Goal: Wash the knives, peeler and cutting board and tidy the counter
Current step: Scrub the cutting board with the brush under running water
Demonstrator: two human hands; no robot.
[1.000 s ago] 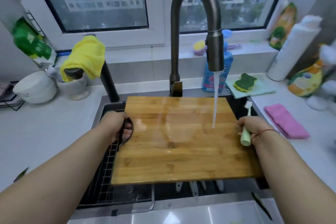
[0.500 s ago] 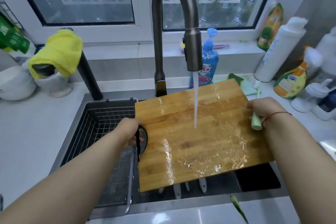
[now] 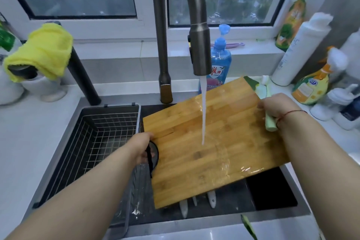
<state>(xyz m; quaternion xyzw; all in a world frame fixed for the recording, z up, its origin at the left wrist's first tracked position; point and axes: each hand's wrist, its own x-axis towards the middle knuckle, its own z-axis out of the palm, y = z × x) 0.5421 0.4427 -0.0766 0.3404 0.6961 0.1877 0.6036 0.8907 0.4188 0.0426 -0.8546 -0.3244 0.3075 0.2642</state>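
Your left hand [image 3: 143, 148] grips the cutting board [image 3: 210, 140] by its handle hole, above the sink beside the wire basket [image 3: 93, 132]. The stream lands mid-board. Your right hand [image 3: 276, 109] clamps the far edge together with a green brush [image 3: 269, 122]. That wet, shared grip could slip, dropping the board onto the white handles [image 3: 211, 198] below.

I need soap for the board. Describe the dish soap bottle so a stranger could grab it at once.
Start at the tall dark faucet over the sink. Just behind its spout, against the back wall, stands the dish soap bottle. It is clear blue with a blue flip cap, unlike the white and yellow bottles at the right.
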